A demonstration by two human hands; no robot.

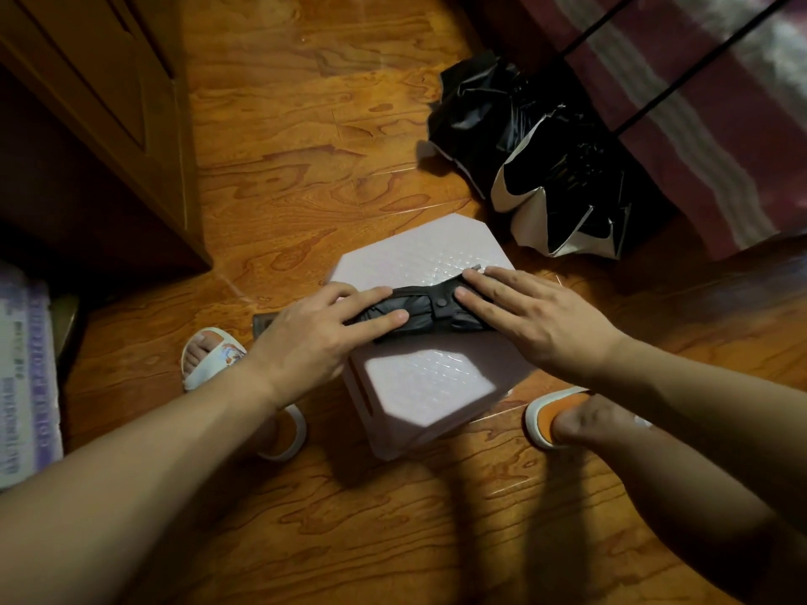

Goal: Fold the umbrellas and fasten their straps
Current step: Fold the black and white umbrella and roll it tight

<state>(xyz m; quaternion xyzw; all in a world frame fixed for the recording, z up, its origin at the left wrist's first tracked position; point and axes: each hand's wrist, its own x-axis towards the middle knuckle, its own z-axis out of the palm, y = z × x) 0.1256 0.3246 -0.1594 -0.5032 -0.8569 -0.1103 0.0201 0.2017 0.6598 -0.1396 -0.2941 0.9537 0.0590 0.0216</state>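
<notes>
Folded umbrella (419, 314) pressed flat on stool (430, 382) | left hand (314, 329), right hand (537, 316): grip open, fingers straight | judged light, soft, slippery; best taken mid-body by strap (441, 305).

A home, likely a bedroom; wood-grain floor (305, 124), wooden cabinet (100, 102), striped bedding (698, 102), slippered feet (209, 355).

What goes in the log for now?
left hand: pressing folded umbrella | right hand: pressing it | strap: snapped | second umbrella: unfolded
</notes>
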